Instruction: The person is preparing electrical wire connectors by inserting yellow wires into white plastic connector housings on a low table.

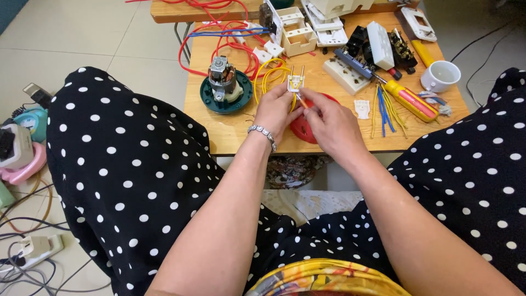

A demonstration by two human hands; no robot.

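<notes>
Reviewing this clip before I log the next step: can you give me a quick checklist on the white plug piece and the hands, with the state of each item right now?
1. White plug piece held by both hands: ok. Left hand and right hand both pinch it above the table.
2. Two prongs point up and away: ok.
3. Yellow wire reaches the plug piece: ok, it loops in from the left.
4. Wire seated in its terminal: cannot tell, the fingers hide it.
5. Yellow screwdriver within reach: ok, it lies on the wooden table to the right, untouched.
6. Red round piece below the hands: ok, partly covered.
</notes>
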